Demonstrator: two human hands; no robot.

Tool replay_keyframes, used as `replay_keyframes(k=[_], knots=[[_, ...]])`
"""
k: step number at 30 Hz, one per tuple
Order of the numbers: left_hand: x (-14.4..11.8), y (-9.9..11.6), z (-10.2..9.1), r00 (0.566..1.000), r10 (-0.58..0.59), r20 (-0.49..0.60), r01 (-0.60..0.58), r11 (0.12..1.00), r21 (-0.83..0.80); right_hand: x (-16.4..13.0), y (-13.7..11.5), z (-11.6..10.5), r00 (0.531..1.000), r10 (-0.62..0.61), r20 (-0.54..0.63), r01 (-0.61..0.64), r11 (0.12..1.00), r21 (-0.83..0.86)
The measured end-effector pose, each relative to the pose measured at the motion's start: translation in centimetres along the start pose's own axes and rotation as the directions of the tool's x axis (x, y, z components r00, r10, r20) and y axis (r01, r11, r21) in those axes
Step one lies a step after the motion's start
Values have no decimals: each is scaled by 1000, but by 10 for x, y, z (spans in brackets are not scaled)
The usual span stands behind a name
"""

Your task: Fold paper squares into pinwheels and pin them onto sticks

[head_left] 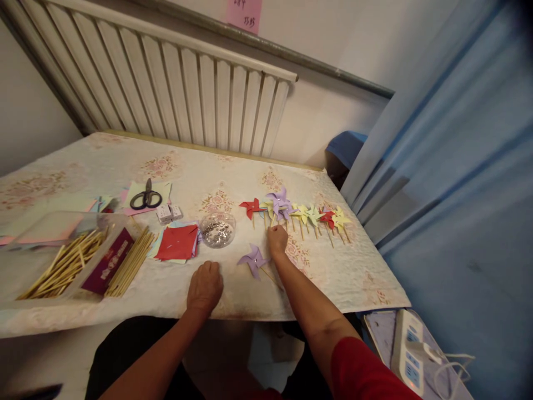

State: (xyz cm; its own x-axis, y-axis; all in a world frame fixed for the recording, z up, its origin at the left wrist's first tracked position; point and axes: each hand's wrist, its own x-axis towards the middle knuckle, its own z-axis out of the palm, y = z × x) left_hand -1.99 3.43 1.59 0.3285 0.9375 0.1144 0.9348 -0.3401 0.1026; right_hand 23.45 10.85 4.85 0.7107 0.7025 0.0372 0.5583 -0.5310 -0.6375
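On the flowered table (125, 161), a row of finished pinwheels (300, 214) lies ahead; the right hand (277, 240) reaches to its near end, fingers curled on a stick, though I cannot tell how firmly. The left hand (205, 288) rests fisted near a purple pinwheel (252, 259), which seems the newest one; adding it to the row calls for a light pinch on its stick.

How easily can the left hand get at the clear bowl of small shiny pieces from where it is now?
Probably yes. The left hand rests closed on the table, and the clear bowl stands a little beyond it with bare cloth between. The red paper squares lie beside that path, not across it.
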Motion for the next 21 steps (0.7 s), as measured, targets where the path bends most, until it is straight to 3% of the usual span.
replay_keyframes(k=[9,21], knots=[[0,1,-2,1000,-3,11,4,1000,-5,-3,-15,18,991,-38,126,54,991,-121],[-1,0,-2,1000,-9,17,9,1000,-19,-1,-25,29,979,3,203,38,980,-197]])
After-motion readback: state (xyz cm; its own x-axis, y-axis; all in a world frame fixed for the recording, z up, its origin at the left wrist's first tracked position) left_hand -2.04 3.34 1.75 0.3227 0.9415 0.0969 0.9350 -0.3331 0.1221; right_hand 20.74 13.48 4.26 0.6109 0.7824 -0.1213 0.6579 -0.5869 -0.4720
